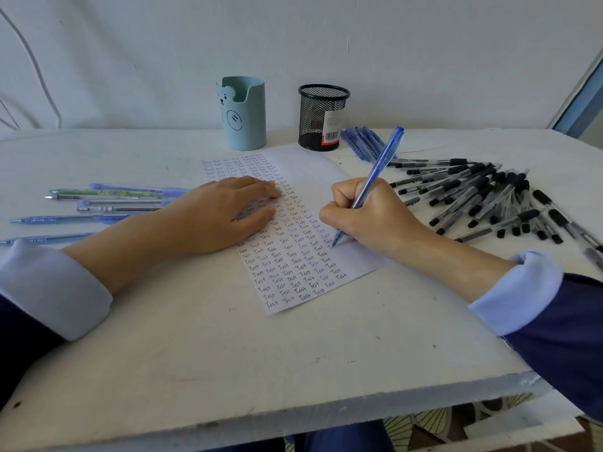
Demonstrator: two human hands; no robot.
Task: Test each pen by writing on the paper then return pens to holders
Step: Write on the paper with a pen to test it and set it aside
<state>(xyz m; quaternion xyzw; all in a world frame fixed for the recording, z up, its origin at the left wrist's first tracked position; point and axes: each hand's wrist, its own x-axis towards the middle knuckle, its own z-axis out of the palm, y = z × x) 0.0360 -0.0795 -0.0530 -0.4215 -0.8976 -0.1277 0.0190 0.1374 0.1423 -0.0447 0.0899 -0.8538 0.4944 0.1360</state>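
Our right hand (pixel 368 216) pinches a slim translucent blue pen (pixel 378 171), tip on the paper (pixel 313 174), barrel slanting up and away. Our left hand (pixel 225 213) presses the paper, fingers straight.

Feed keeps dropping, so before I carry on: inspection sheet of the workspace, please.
Surface: white table, scuffed, front edge chipped.
Job's things: paper covered in "Test"; blue pen tip on it; blue holder and mesh holder, no pens sticking out; black pens piled right; blue pens by mesh holder; mixed pens left.
Clutter: nothing seen.
Hands: left hand flat on paper; right hand grips blue pen.
Cables: thin line, far left, possibly a cable.
Surroundings: white wall.
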